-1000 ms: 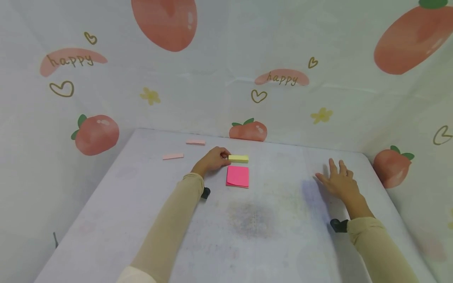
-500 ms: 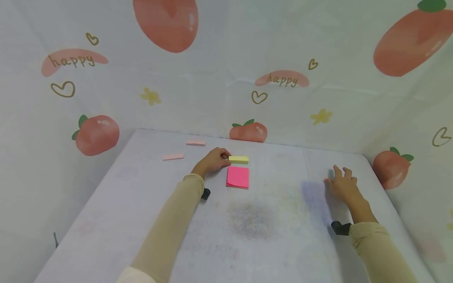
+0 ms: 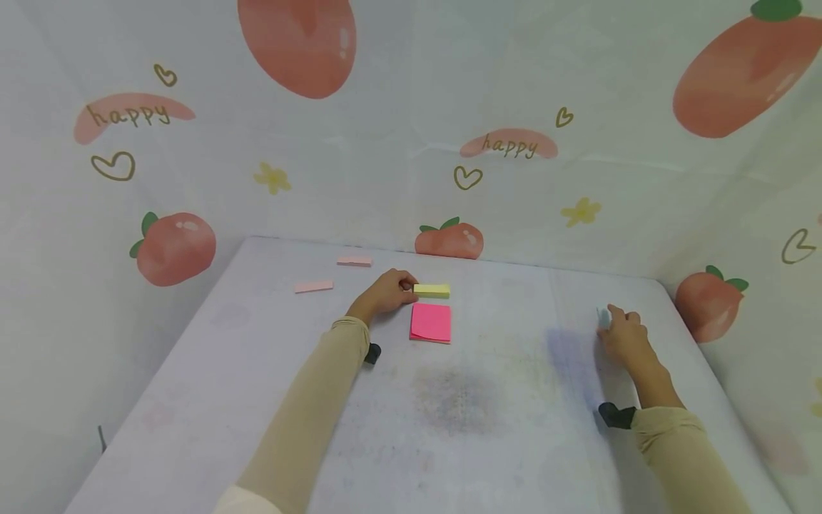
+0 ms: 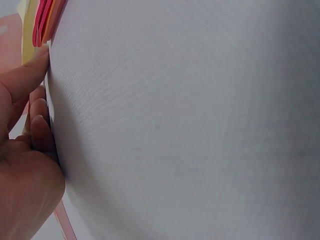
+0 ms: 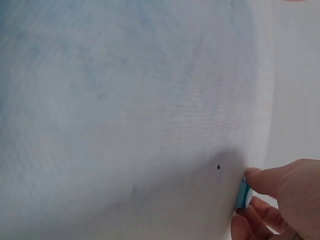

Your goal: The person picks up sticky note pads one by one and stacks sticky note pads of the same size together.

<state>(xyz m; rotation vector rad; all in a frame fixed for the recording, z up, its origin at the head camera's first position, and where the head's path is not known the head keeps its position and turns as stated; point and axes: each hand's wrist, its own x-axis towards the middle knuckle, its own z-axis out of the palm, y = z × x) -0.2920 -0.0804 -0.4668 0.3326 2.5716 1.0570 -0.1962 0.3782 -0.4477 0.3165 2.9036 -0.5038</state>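
Observation:
At the back middle of the table, my left hand (image 3: 387,290) pinches the left end of a narrow yellow sticky note pad (image 3: 432,290). Just in front of that pad lies a square hot-pink sticky note pad (image 3: 431,323), its lower edge slightly lifted. In the left wrist view the left thumb (image 4: 36,67) reaches up close to the stacked edges of the pink pad (image 4: 43,22). Far to the right, my right hand (image 3: 626,338) holds a small light-blue pad (image 3: 604,318) between thumb and fingers. The right wrist view shows this blue pad (image 5: 243,194) partly covered by the fingertips.
Two narrow pale-pink sticky note pads lie at the back left, one farther back (image 3: 354,261) and one nearer (image 3: 314,287). A white cloth with printed fruit (image 3: 449,239) hangs behind the white table (image 3: 488,457). A black wrist camera (image 3: 616,415) sits under the right sleeve.
My right hand has moved slightly right and closed its spread fingers on the light-blue pad, which has come into sight beside them. The left hand has stayed at the yellow pad.

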